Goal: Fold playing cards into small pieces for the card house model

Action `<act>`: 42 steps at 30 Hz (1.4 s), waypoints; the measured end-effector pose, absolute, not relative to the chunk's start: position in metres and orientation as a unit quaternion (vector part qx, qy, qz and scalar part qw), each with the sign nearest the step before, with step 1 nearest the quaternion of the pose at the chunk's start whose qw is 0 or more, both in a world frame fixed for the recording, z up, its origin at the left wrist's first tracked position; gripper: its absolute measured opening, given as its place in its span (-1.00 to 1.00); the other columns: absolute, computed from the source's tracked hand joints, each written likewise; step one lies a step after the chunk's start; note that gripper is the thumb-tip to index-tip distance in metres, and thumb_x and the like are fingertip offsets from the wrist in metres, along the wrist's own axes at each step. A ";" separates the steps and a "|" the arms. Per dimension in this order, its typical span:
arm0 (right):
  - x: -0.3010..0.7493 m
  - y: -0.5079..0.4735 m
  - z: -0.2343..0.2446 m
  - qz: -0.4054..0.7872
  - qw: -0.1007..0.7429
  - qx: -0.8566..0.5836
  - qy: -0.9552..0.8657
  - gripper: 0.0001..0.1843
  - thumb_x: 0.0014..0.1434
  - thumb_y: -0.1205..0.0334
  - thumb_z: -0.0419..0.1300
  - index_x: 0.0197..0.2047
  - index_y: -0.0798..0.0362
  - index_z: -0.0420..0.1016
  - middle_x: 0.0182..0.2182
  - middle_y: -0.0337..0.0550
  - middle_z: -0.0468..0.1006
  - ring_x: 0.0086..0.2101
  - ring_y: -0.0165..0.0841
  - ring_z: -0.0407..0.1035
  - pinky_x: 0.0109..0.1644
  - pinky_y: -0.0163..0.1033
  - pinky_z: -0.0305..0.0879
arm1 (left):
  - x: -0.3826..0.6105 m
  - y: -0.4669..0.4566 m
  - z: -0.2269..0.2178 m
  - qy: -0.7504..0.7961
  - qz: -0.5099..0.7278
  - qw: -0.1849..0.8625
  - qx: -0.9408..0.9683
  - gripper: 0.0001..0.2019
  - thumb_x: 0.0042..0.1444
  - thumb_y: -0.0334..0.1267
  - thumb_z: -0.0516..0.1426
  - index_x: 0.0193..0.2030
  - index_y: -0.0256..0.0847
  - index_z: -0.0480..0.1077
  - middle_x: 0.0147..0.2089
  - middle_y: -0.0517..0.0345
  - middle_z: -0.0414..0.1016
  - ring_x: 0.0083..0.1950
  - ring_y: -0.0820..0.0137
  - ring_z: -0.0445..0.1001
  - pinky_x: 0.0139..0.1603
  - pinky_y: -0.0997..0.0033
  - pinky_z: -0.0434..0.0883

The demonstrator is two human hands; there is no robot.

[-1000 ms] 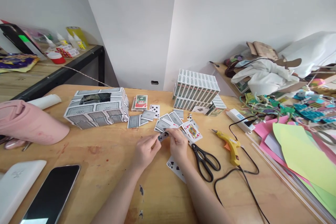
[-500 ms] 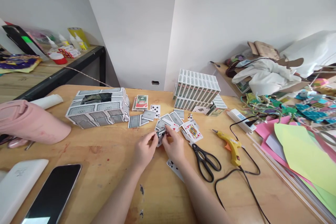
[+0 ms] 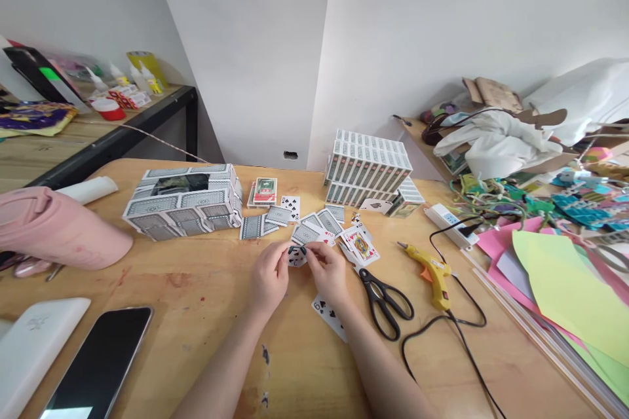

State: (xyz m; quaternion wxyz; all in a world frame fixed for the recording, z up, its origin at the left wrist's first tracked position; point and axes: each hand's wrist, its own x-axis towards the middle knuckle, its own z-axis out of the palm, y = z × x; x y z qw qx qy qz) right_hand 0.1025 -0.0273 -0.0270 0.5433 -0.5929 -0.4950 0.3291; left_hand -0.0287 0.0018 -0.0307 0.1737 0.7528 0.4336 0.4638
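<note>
Between my two hands is a playing card, its black-pip face toward me and its top edge looking bent. My left hand pinches it at the left side, while my right hand grips the right side. Just beyond lie loose face-down cards and a red two. A face card rests on other cards to the right. Partly under my right wrist is a six of spades. Black-handled scissors lie right of my right forearm.
A card-covered box stands at the left, card packs are stacked at the back. To the right are a yellow glue gun with its cord, a power strip and coloured paper. A phone lies front left.
The card between my hands has turned so more of its face shows. My right fingers have come down slightly, and both hands stay near the same spot.
</note>
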 end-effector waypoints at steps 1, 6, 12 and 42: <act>0.102 -0.027 -0.028 0.327 0.540 -0.593 -0.499 -0.81 0.08 0.21 0.09 -0.31 0.07 0.49 -0.40 -0.12 0.56 -0.40 -0.33 0.43 -0.29 -0.25 0.36 | -0.029 0.002 -0.030 0.434 0.470 0.167 0.750 -0.76 0.19 -0.35 -0.09 -0.16 -0.21 0.37 -0.22 0.04 0.50 -0.16 0.38 0.46 -0.12 0.41 0.38; 0.098 -0.028 -0.030 0.334 0.532 -0.597 -0.499 -0.77 0.07 0.24 0.06 -0.27 0.08 0.51 -0.45 -0.17 0.56 -0.44 -0.34 0.43 -0.35 -0.29 0.35 | -0.029 0.003 -0.029 0.441 0.486 0.161 0.737 -0.77 0.18 -0.38 -0.08 -0.18 -0.23 0.37 -0.26 0.05 0.50 -0.21 0.40 0.46 -0.17 0.44 0.39; 0.102 -0.029 -0.026 0.373 0.550 -0.579 -0.472 -0.74 0.05 0.27 0.05 -0.26 0.08 0.54 -0.37 -0.14 0.59 -0.36 -0.30 0.45 -0.27 -0.24 0.37 | -0.030 0.004 -0.032 0.488 0.483 0.204 0.698 -0.76 0.17 -0.30 -0.05 -0.18 -0.22 0.42 -0.25 0.05 0.54 -0.22 0.39 0.49 -0.18 0.43 0.41; 0.108 -0.026 -0.032 0.217 0.551 -0.620 -0.515 -0.90 0.09 0.23 0.10 -0.41 0.04 0.38 -0.48 -0.20 0.43 -0.46 -0.38 0.28 -0.37 -0.29 0.21 | -0.028 -0.002 -0.029 0.421 0.453 0.211 0.757 -0.80 0.13 -0.31 0.03 -0.11 -0.19 0.37 -0.17 0.08 0.53 -0.16 0.40 0.50 -0.11 0.41 0.44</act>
